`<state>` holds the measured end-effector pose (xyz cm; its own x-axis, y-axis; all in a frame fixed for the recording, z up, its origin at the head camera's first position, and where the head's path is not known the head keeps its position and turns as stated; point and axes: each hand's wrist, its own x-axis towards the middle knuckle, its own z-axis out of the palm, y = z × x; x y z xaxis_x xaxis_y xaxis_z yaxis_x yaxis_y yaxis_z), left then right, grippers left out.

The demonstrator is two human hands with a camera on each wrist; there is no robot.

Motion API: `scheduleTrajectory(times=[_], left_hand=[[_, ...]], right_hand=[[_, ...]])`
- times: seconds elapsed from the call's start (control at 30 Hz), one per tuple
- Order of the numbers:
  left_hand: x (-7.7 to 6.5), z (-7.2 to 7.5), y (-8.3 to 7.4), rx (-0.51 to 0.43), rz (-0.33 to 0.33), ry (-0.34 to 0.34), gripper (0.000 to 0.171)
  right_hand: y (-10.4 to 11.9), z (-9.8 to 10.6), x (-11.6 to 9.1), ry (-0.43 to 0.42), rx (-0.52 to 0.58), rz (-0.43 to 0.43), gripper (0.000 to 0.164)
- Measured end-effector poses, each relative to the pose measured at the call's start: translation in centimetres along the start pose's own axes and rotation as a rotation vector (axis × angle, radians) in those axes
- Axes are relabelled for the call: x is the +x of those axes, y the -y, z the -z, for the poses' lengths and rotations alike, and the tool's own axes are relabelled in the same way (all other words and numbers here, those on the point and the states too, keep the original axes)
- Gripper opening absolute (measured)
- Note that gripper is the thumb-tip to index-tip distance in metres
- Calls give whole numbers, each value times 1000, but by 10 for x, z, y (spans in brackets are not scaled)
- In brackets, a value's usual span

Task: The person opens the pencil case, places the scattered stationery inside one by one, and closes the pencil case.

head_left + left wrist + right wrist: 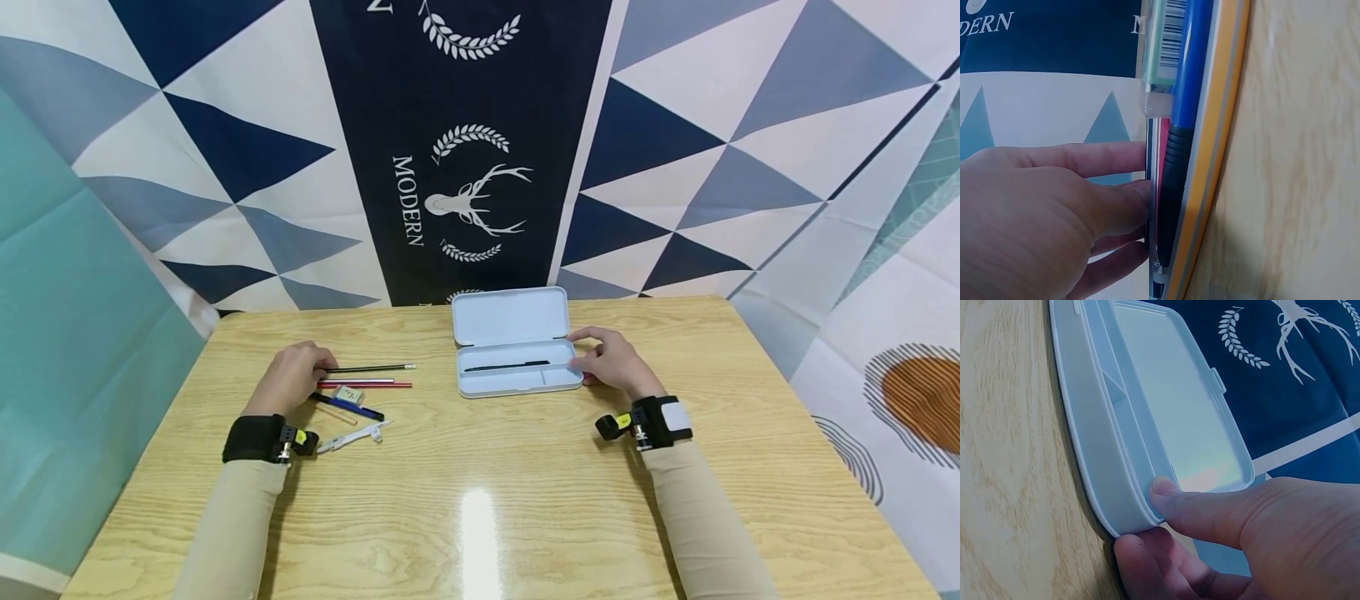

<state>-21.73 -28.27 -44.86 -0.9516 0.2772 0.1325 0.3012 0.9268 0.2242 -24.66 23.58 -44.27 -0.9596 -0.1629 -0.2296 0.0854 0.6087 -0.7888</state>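
Note:
My left hand [295,375] is at the left of the table, its thumb and fingers pinching the end of a black pencil [371,368] with a white tip. Just in front of it lie a red pencil [390,386], an eraser [349,395], a blue pen [360,408] with a black grip, and a pair of compasses [352,437]. My right hand [611,362] grips the right end of a pale blue pencil case [1110,444], thumb inside the rim and fingers outside. The case stands with its lid [510,317] raised. A black pen [506,366] lies in its long compartment.
The wooden table [465,467] has its back edge close behind the case, against a patterned cloth [465,208]. An orange striped pencil [1210,169] lies beside the blue pen. Bare wood shows between the loose stationery and the case.

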Motion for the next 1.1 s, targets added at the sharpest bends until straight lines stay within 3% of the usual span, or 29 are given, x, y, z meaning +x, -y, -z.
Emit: scheduleTrajectory(times=[0.6, 1.1], left_hand=[[1, 14, -10, -1, 6, -20, 13], [5, 42, -18, 72, -102, -90, 24]], right_hand=[[0, -1, 1, -5, -1, -1, 46], [-3, -1, 2, -12, -5, 5, 44]])
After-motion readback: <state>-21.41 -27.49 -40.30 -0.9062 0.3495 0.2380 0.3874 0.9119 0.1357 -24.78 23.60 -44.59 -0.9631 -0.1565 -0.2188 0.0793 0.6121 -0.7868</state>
